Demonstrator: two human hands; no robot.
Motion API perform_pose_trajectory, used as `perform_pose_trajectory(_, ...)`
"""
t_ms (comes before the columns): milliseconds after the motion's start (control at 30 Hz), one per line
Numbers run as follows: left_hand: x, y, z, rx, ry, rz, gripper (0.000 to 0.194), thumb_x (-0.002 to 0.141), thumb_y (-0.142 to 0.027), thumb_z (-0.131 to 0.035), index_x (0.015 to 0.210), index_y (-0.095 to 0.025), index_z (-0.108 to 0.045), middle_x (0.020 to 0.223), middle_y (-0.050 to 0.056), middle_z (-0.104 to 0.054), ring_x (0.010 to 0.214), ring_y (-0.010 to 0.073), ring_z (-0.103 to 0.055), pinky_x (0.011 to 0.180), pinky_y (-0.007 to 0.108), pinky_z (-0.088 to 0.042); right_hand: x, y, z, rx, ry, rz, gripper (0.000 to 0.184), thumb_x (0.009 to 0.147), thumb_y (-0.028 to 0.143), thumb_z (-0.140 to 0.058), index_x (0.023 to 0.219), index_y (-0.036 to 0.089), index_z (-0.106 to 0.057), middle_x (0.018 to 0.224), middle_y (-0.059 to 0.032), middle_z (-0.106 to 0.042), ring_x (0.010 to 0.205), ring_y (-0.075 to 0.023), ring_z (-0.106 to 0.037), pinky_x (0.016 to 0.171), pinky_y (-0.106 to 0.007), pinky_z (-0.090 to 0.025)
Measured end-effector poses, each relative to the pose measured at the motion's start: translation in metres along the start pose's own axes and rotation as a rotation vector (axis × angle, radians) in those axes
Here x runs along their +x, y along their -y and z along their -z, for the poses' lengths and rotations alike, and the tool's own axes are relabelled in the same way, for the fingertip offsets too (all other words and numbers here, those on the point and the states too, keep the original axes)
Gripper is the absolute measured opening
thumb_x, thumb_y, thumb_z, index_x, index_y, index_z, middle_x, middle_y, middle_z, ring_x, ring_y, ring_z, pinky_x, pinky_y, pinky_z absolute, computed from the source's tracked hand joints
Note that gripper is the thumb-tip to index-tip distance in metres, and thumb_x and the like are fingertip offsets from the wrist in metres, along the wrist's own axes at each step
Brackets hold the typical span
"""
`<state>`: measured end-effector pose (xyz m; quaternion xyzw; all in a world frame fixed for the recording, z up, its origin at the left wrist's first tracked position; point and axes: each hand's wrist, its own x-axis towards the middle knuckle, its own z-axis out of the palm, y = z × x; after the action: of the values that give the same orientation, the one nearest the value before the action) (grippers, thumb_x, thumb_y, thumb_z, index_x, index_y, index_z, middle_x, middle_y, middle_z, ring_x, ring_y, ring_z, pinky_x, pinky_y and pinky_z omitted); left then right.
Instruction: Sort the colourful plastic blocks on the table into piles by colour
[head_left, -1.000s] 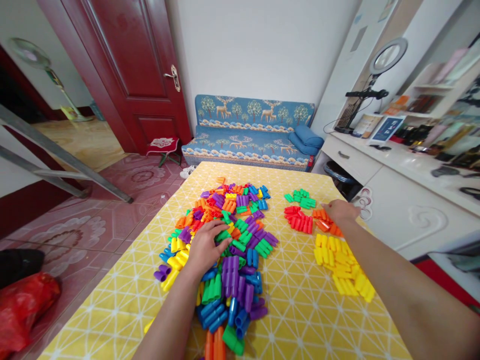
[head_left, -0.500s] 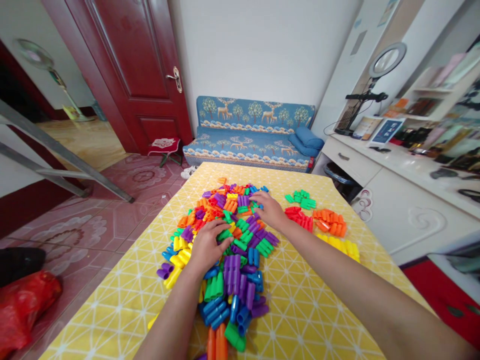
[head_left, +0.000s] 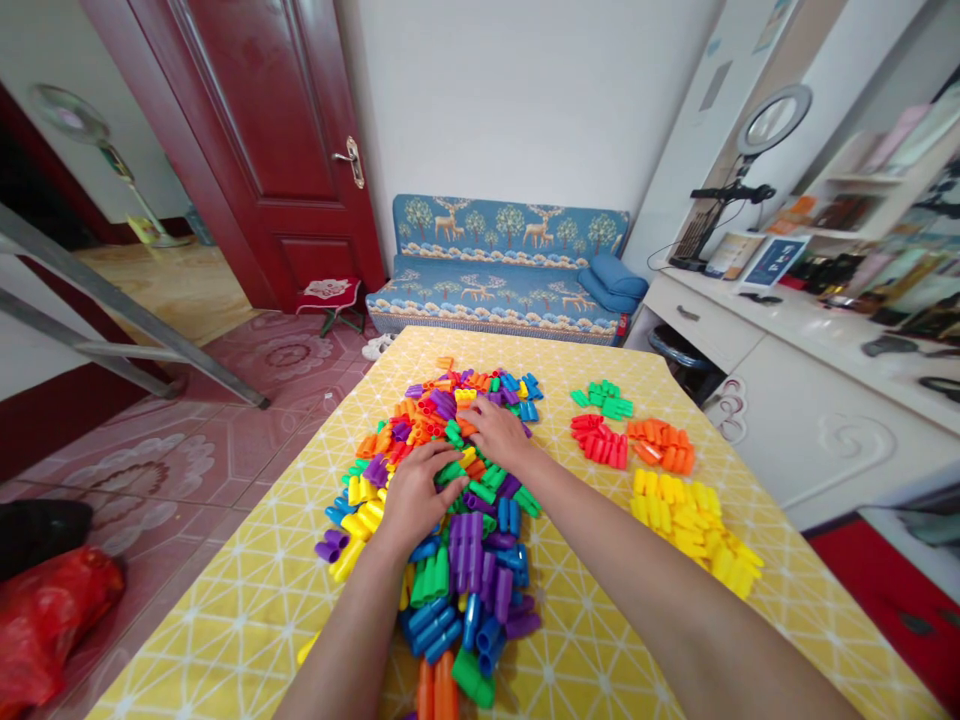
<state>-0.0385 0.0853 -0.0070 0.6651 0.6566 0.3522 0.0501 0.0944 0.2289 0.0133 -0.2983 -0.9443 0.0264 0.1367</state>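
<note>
In the head view, the left hand (head_left: pixel 417 492) rests loosely spread on the mixed heap of colourful plastic tube pieces (head_left: pixel 468 545); the right hand (head_left: pixel 498 436) reaches fingers-down onto its upper part, its grip unclear. The heap lies on the yellow, white-lined tablecloth (head_left: pixel 592 610), left of separate green (head_left: pixel 604 398), red (head_left: pixel 598 442), orange (head_left: pixel 661 446) and yellow piles (head_left: pixel 694 525).

Yellow cloth with white crisscrossing lines (head_left: pixel 600 600) on the bench, and a mixed heap of tubular plastic pieces (head_left: pixel 466 545) in purple, blue, green, orange, red, yellow! Blue fabric sofa (head_left: pixel 495 285) patterned with deer and trees; glossy dark-red door (head_left: pixel 270 120).
</note>
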Motion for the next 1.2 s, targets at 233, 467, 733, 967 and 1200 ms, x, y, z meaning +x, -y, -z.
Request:
perform_pose_trajectory(233, 0.001, -0.002, 0.002, 0.015, 0.007, -0.006, 0.030, 0.083, -0.037, -0.064, 0.109, -0.024, -0.070, 0.119, 0.007, -0.066, 0.108, 0.0264, -0.062, 0.094, 0.043, -0.050, -0.021, -0.002, 0.008, 0.272, -0.156, -0.103, 0.029, 0.090, 0.019, -0.048, 0.117, 0.018, -0.060, 0.116, -0.0079, -0.065, 0.108, -0.0198, -0.059, 0.093, -0.030, -0.044)
perform_pose_trajectory(467, 0.001, -0.004, 0.002, 0.012, 0.015, 0.015, 0.030, 0.082, -0.035, -0.065, 0.108, -0.021, -0.071, 0.119, 0.008, -0.066, 0.109, 0.0270, -0.062, 0.096, 0.044, -0.050, -0.063, -0.089, 0.051, 0.644, -0.489, -0.368, 0.032, 0.082, 0.036, -0.059, 0.109, 0.019, -0.061, 0.094, -0.0058, -0.070, 0.079, -0.0192, -0.066, 0.071, -0.032, -0.051)
perform_pose_trajectory(733, 0.001, -0.003, 0.002, 0.012, 0.014, -0.003, 0.029, 0.083, -0.036, -0.064, 0.107, -0.022, -0.071, 0.118, 0.008, -0.066, 0.108, 0.0267, -0.062, 0.094, 0.043, -0.050, -0.125, -0.207, 0.098, 0.056, -0.524, -0.839, 0.038, 0.084, 0.034, -0.049, 0.113, 0.016, -0.067, 0.088, -0.0083, -0.072, 0.081, -0.0215, -0.065, 0.067, -0.030, -0.047)
perform_pose_trajectory(967, 0.001, -0.001, 0.001, 0.012, 0.013, 0.000, 0.029, 0.083, -0.036, -0.064, 0.107, -0.022, -0.071, 0.118, 0.007, -0.066, 0.108, 0.0263, -0.062, 0.094, 0.043, -0.050, -0.141, -0.213, 0.083, -0.255, -0.042, -0.837, 0.032, 0.086, 0.032, -0.047, 0.105, 0.027, -0.072, 0.100, -0.0040, -0.074, 0.090, -0.0218, -0.067, 0.063, -0.027, -0.043)
perform_pose_trajectory(1200, 0.001, -0.002, 0.002, 0.014, 0.018, 0.003, 0.030, 0.083, -0.037, -0.064, 0.108, -0.022, -0.071, 0.119, 0.007, -0.066, 0.109, 0.0262, -0.062, 0.095, 0.043, -0.050, -0.134, -0.205, 0.068, -0.315, 0.063, -0.713, 0.034, 0.090, 0.035, -0.044, 0.109, 0.027, -0.072, 0.102, -0.0056, -0.074, 0.094, -0.0230, -0.067, 0.068, -0.028, -0.046)
